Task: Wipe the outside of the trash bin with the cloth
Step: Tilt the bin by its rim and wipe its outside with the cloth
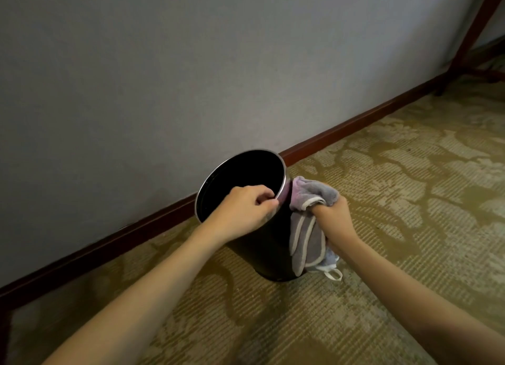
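A black round trash bin point(262, 252) with a silver rim stands on the carpet near the wall, tilted a little to the right. My left hand point(243, 209) grips the near rim, fingers curled over the edge into the opening. My right hand point(332, 222) is closed on a grey-purple cloth point(306, 239) with white trim, pressed against the bin's right outer side. The cloth hangs down to the carpet, where a white loop lies. The bin's inside looks dark.
A grey wall point(164, 77) with a dark red-brown baseboard point(355, 124) runs behind the bin. Patterned olive carpet point(396, 200) spreads to the right and front. Wooden furniture legs point(470, 34) stand at the far upper right.
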`<state>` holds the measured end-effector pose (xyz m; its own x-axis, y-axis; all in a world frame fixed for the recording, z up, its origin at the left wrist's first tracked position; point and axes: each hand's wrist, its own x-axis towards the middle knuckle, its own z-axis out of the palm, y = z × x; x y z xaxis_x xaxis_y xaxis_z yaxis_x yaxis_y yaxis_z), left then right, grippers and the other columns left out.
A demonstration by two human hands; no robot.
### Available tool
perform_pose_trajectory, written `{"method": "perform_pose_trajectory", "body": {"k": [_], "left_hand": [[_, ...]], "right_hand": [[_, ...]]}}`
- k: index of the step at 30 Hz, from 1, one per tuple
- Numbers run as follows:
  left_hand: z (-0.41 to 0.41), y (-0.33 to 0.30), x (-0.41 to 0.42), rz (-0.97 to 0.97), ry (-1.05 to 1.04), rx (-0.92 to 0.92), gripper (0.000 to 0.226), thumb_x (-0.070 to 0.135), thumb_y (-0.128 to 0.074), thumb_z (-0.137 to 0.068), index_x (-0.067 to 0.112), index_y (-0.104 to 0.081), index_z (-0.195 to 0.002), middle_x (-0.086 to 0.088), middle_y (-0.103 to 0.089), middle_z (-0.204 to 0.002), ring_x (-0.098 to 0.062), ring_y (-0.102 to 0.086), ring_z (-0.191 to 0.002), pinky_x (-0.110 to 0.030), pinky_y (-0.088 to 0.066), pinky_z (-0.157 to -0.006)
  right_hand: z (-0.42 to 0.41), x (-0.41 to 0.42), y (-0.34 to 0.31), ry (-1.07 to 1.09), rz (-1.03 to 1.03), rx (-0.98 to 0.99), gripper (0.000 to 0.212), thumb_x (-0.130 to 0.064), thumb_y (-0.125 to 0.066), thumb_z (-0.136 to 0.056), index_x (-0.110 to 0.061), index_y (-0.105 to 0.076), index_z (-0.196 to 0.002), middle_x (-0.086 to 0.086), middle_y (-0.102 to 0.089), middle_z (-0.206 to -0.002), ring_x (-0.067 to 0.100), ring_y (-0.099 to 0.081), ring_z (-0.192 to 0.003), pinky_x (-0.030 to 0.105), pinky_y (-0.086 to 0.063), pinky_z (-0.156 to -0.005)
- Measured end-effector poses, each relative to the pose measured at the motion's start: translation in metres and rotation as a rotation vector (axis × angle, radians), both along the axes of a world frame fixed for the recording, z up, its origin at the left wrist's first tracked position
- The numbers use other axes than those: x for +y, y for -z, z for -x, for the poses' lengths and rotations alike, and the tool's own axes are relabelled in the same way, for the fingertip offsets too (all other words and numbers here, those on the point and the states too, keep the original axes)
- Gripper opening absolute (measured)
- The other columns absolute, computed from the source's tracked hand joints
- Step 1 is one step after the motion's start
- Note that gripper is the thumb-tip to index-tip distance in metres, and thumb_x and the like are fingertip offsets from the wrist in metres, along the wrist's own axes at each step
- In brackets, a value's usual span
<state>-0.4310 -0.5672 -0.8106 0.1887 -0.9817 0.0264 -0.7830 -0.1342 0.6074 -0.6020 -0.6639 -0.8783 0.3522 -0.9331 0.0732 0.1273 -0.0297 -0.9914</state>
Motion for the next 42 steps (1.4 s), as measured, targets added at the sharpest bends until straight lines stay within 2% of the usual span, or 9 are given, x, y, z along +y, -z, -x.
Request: {"method": "perform_pose_trajectory", "body": {"k": [3, 11, 15, 19, 23, 28, 33, 37, 42], "left_hand": [[0.014, 0.001, -0.010, 0.014, -0.083, -0.038, 0.015, 0.035, -0.059, -0.088, 0.023, -0.068, -0.091, 0.005, -0.068, -0.083, -0.012, -0.063, -0.076, -0.041, -0.055, -0.072], [-0.001, 0.004, 0.006, 0.102, -0.144, -0.097, 0.015, 0.026, -0.061, -0.088, 0.025, -0.059, -0.073, 0.007, -0.063, -0.064, -0.009, -0.060, -0.061, -0.040, -0.054, -0.059], [-0.022, 0.007, 0.032, 0.106, -0.156, -0.086, 0.014, 0.025, -0.062, -0.089, 0.026, -0.057, -0.076, 0.007, -0.063, -0.071, -0.008, -0.060, -0.067, -0.038, -0.055, -0.065], [-0.043, 0.010, 0.052, 0.131, -0.145, -0.078, 0.012, 0.022, -0.061, -0.090, 0.026, -0.058, -0.080, 0.010, -0.061, -0.075, -0.004, -0.059, -0.072, -0.031, -0.052, -0.066], [-0.047, 0.018, 0.058, 0.171, -0.109, -0.035, 0.007, 0.018, -0.059, -0.092, 0.024, -0.060, -0.088, 0.010, -0.062, -0.082, -0.003, -0.060, -0.076, -0.023, -0.049, -0.067], [-0.046, 0.022, 0.058, 0.233, -0.029, -0.066, 0.006, 0.016, -0.059, -0.092, 0.022, -0.060, -0.090, 0.011, -0.060, -0.081, -0.001, -0.057, -0.077, -0.014, -0.043, -0.062], [-0.055, 0.023, 0.070, 0.247, 0.085, -0.014, 0.010, 0.013, -0.058, -0.093, 0.023, -0.060, -0.091, 0.014, -0.059, -0.083, -0.005, -0.058, -0.081, -0.015, -0.045, -0.065], [-0.066, 0.024, 0.076, 0.202, 0.139, -0.009, 0.013, 0.013, -0.057, -0.093, 0.025, -0.059, -0.094, 0.015, -0.057, -0.084, -0.004, -0.058, -0.081, -0.018, -0.048, -0.066], [-0.061, 0.020, 0.068, 0.166, 0.257, -0.026, 0.009, 0.013, -0.056, -0.094, 0.019, -0.059, -0.099, 0.012, -0.058, -0.089, -0.005, -0.058, -0.084, -0.018, -0.048, -0.070]], "right_hand": [[-0.001, 0.006, -0.002, -0.039, -0.023, -0.021, 0.031, -0.006, -0.069, -0.078, -0.019, -0.073, -0.106, 0.004, -0.074, -0.107, 0.018, -0.069, -0.102, 0.040, -0.054, -0.092], [-0.002, 0.011, -0.004, -0.118, 0.085, 0.068, 0.038, 0.004, -0.064, -0.078, -0.021, -0.073, -0.103, 0.000, -0.073, -0.109, 0.014, -0.067, -0.105, 0.032, -0.053, -0.092], [0.009, 0.011, 0.023, -0.002, 0.107, 0.408, 0.035, 0.003, -0.062, -0.077, -0.030, -0.071, -0.084, -0.010, -0.072, -0.083, 0.009, -0.069, -0.090, 0.019, -0.050, -0.069], [0.017, 0.010, 0.035, 0.017, 0.011, 0.462, 0.046, 0.004, -0.063, -0.077, -0.038, -0.071, -0.059, -0.022, -0.069, -0.059, -0.001, -0.067, -0.068, 0.013, -0.048, -0.051], [-0.017, 0.011, 0.002, -0.046, 0.165, 0.465, 0.035, -0.001, -0.065, -0.076, -0.035, -0.072, -0.080, -0.012, -0.072, -0.083, 0.008, -0.067, -0.086, 0.030, -0.055, -0.079], [-0.058, 0.015, -0.052, -0.203, 0.454, 0.332, 0.030, -0.014, -0.064, -0.080, -0.026, -0.063, -0.108, -0.008, -0.070, -0.097, 0.006, -0.065, -0.093, 0.021, -0.053, -0.082], [-0.045, -0.005, -0.027, -0.070, 0.362, 0.515, 0.029, -0.007, -0.070, -0.077, -0.017, -0.067, -0.104, -0.002, -0.069, -0.099, 0.013, -0.063, -0.091, 0.022, -0.047, -0.076], [-0.002, -0.022, 0.018, -0.007, 0.071, 0.798, 0.019, -0.011, -0.071, -0.079, -0.023, -0.060, -0.070, -0.001, -0.064, -0.072, 0.027, -0.065, -0.082, 0.028, -0.042, -0.056], [-0.001, -0.032, 0.015, -0.024, 0.068, 0.810, 0.013, -0.015, -0.071, -0.078, -0.009, -0.067, -0.089, 0.009, -0.069, -0.087, 0.022, -0.065, -0.080, 0.030, -0.051, -0.062]]}}
